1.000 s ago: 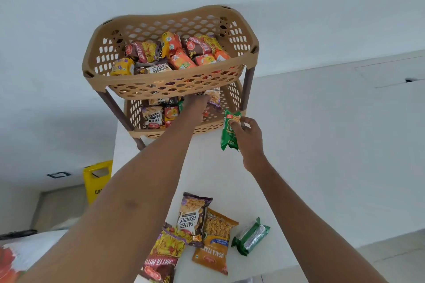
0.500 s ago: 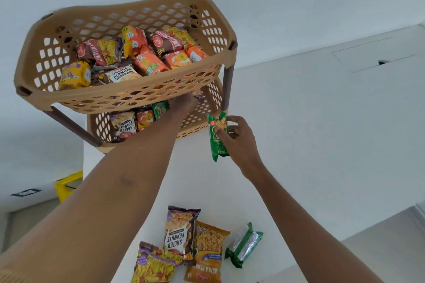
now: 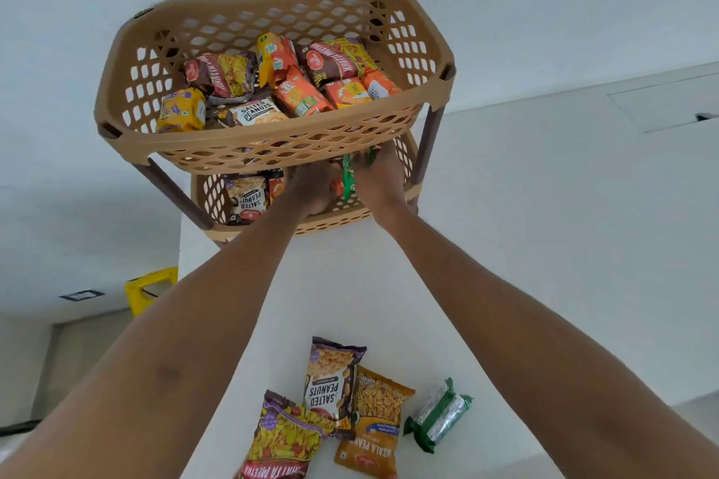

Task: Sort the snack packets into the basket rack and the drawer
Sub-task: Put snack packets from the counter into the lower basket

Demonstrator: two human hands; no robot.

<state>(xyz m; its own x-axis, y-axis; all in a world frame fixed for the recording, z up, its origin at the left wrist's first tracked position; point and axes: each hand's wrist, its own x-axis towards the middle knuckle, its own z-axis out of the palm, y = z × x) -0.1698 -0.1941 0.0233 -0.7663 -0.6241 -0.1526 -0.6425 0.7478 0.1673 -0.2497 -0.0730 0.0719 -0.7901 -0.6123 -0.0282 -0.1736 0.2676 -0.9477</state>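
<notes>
Head view: the right hand (image 3: 379,177), gripping the green packet (image 3: 349,177), has moved from outside the rack into its lower basket (image 3: 330,222) beside the left hand (image 3: 311,187), whose grasp I cannot tell, leaving four packets (image 3: 334,381) at 6 o'clock unsorted.

white table (image 3: 350,284) | basket rack (image 3: 272,152) at far end | four snack packets (image 3: 330,381) near edge
</notes>
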